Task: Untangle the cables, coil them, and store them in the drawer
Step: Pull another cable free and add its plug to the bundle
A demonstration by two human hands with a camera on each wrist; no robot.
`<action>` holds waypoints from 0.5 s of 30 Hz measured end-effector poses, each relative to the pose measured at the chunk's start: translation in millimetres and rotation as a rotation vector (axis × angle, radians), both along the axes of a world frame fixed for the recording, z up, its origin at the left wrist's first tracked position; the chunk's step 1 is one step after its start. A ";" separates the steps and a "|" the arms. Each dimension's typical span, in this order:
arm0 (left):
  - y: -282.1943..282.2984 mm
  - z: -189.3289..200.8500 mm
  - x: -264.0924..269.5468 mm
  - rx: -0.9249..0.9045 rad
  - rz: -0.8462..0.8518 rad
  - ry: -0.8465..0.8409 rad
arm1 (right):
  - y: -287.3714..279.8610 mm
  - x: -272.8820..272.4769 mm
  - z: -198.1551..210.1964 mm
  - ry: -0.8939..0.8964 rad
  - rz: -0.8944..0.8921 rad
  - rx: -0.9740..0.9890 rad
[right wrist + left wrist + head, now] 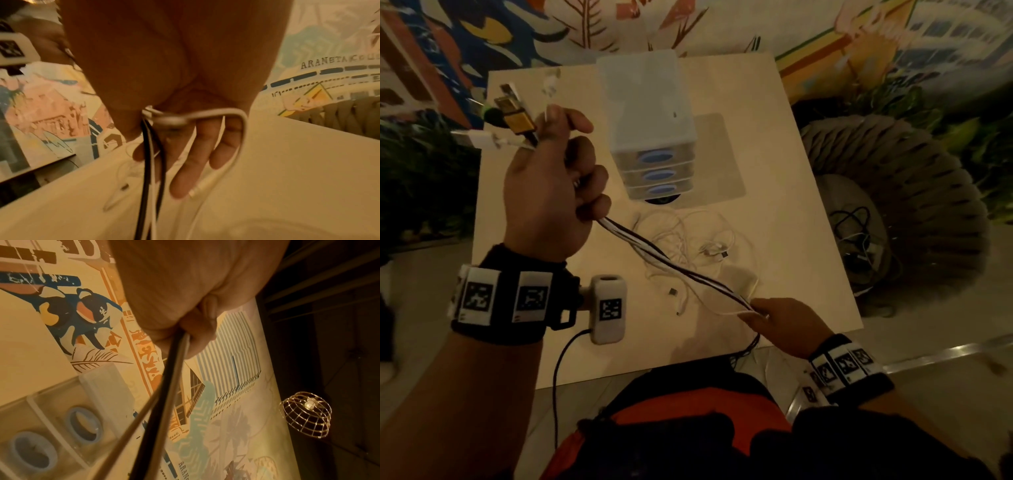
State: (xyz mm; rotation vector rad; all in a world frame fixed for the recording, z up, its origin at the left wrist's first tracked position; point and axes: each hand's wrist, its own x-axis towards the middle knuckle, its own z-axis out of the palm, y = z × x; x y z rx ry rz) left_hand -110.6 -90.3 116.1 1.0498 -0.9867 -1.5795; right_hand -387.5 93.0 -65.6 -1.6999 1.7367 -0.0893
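Cable bundle held taut between both hands

At lower right, the cable bundle (688,272) is pinched by the right hand (787,323); at upper left, it is gripped in the closed left hand (551,195). Beyond, loose white cables (698,236) lie before the closed drawer unit (650,137) at frame centre.

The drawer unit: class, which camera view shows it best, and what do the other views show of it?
The head view: the whole drawer unit stands on the table, with all three blue-handled drawers shut. The left wrist view shows only a blurred corner with two handles; the right wrist view does not show it.
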 end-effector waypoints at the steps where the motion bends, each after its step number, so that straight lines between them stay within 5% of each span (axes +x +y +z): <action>1: -1.0 1.0 0.1 0.010 0.019 -0.001 | 3.6 -2.9 -4.0 0.010 -0.002 0.022; 7: -3.7 3.0 1.1 0.020 0.052 -0.008 | 24.8 -14.2 -20.4 -0.098 -0.040 0.092; 11: -1.8 3.2 0.9 -0.011 0.029 0.003 | 42.1 -23.7 -30.6 -0.267 -0.239 0.226; 15: 2.9 -0.7 -1.5 -0.047 -0.047 0.005 | 56.1 -30.7 -46.6 -0.210 -0.244 0.318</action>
